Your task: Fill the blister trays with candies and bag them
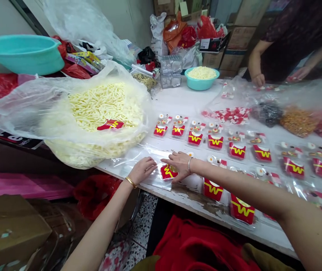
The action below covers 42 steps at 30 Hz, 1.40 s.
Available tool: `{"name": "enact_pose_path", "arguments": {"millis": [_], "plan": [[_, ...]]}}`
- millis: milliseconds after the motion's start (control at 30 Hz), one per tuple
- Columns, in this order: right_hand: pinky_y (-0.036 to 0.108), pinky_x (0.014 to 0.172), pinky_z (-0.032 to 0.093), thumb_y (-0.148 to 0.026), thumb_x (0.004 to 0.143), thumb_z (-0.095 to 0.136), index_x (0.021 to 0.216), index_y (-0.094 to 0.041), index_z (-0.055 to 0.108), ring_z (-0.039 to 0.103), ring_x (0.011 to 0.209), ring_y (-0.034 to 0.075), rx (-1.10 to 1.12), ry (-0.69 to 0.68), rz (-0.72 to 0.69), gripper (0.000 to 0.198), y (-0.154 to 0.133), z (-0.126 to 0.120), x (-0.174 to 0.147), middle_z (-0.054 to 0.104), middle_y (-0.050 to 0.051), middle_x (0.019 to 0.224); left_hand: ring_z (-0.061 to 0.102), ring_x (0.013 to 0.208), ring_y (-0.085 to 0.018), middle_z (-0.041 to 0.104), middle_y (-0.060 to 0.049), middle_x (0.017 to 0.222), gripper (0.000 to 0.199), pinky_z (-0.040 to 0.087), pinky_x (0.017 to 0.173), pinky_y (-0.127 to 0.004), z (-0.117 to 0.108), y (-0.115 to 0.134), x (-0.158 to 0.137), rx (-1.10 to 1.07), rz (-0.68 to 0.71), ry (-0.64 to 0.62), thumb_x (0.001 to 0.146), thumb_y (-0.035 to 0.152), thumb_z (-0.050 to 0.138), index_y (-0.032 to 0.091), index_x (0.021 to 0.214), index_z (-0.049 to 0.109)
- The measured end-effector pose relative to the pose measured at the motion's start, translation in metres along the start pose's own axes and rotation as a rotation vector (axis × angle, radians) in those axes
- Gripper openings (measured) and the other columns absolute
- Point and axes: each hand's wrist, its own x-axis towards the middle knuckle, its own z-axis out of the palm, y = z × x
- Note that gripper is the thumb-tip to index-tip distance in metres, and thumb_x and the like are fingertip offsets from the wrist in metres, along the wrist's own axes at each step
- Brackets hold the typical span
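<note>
A small red carton piece with a yellow W (167,172) lies in a clear plastic bag (161,183) at the table's front edge. Over its right side is my right hand (181,165), fingers spread and touching the bag; the palm hides part of the carton. My left hand (142,171) rests at the bag's left side, fingers stretched toward the carton. Just to the left stands a large clear sack of pale yellow stick-shaped pieces (98,105), with another red carton piece (110,125) on top.
Rows of filled clear packets (215,142) cover the table to the right. Behind them lie bags of red-and-white pieces (231,114) and brown pieces (298,120). A turquoise bowl (200,83) stands at the back. Across the table, a person's hand (259,80) handles small pieces.
</note>
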Motion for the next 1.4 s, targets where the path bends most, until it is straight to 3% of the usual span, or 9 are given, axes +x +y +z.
{"name": "enact_pose_path", "arguments": {"millis": [133,300,533,633,767,867,1067,1200,1400], "plan": [[0.045,0.083,0.041,-0.076,0.058,0.060,0.140,-0.018,0.034,0.051,0.102,0.034,-0.007,0.007,0.021,0.104,-0.007,0.003,-0.002,0.055,0.017,0.114,0.057,0.094,-0.019,0.061,-0.006,0.102,0.028,0.044,0.083,-0.030,0.012,0.015,-0.007,0.094,-0.083,0.076,0.084,0.043,0.055,0.022,0.102,0.061],[0.046,0.086,0.040,-0.076,0.057,0.061,0.142,-0.017,0.032,0.049,0.106,0.035,-0.016,0.014,0.053,0.107,-0.020,0.004,-0.002,0.053,0.018,0.117,0.060,0.084,-0.020,0.064,-0.007,0.097,0.021,0.042,0.073,-0.031,0.026,0.034,-0.011,0.324,-0.268,0.066,0.089,0.023,0.042,0.022,0.097,0.061],[0.046,0.088,0.040,-0.079,0.057,0.058,0.143,-0.018,0.030,0.049,0.108,0.035,-0.004,0.034,0.113,0.108,-0.030,0.006,-0.002,0.053,0.018,0.118,0.056,0.097,-0.024,0.062,-0.009,0.112,0.025,0.039,0.084,-0.037,0.030,0.045,-0.015,0.470,-0.169,0.113,0.088,0.022,0.042,0.023,0.105,0.060],[0.047,0.088,0.040,-0.078,0.059,0.056,0.141,-0.017,0.033,0.048,0.108,0.035,-0.002,0.061,0.119,0.105,-0.032,0.006,-0.003,0.053,0.019,0.117,0.054,0.098,-0.027,0.061,-0.010,0.110,0.029,0.038,0.081,-0.039,0.028,0.046,-0.024,0.524,-0.264,0.185,0.084,0.020,0.045,0.022,0.110,0.057],[0.048,0.087,0.040,-0.079,0.063,0.052,0.142,-0.016,0.033,0.048,0.108,0.035,0.011,0.091,0.120,0.103,-0.036,0.006,-0.004,0.053,0.019,0.118,0.056,0.087,-0.030,0.064,-0.011,0.086,0.019,0.034,0.073,-0.041,0.028,0.045,-0.040,0.612,-0.406,0.156,0.085,0.027,0.044,0.020,0.084,0.062],[0.048,0.087,0.039,-0.079,0.064,0.050,0.143,-0.020,0.032,0.048,0.109,0.035,0.027,0.101,0.175,0.100,-0.039,0.007,-0.002,0.053,0.019,0.119,0.058,0.081,-0.027,0.065,-0.009,0.078,0.030,0.032,0.072,-0.039,0.030,0.045,-0.048,0.575,-0.401,0.082,0.088,0.029,0.038,0.020,0.070,0.059],[0.048,0.085,0.040,-0.081,0.065,0.046,0.143,-0.027,0.032,0.048,0.110,0.036,0.083,0.077,0.313,0.096,-0.044,0.010,0.005,0.051,0.018,0.122,0.059,0.075,-0.019,0.067,-0.003,0.075,0.024,0.028,0.069,-0.032,0.021,0.056,-0.048,0.344,-0.453,-0.032,0.083,0.024,0.044,0.018,0.064,0.058],[0.049,0.083,0.039,-0.076,0.068,0.048,0.143,-0.025,0.032,0.048,0.109,0.038,0.086,0.116,0.330,0.092,-0.048,0.012,0.008,0.052,0.020,0.119,0.058,0.070,-0.017,0.067,-0.002,0.070,0.023,0.027,0.070,-0.031,0.018,0.074,-0.041,0.278,-0.543,-0.022,0.080,0.026,0.049,0.017,0.063,0.060],[0.047,0.085,0.040,-0.071,0.064,0.057,0.144,-0.024,0.031,0.047,0.110,0.036,0.076,0.127,0.271,0.097,-0.048,0.015,0.009,0.051,0.019,0.121,0.059,0.076,-0.019,0.066,-0.005,0.073,0.022,0.029,0.074,-0.034,0.026,0.097,-0.034,0.320,-0.405,-0.046,0.083,0.027,0.050,0.017,0.067,0.061]]}}
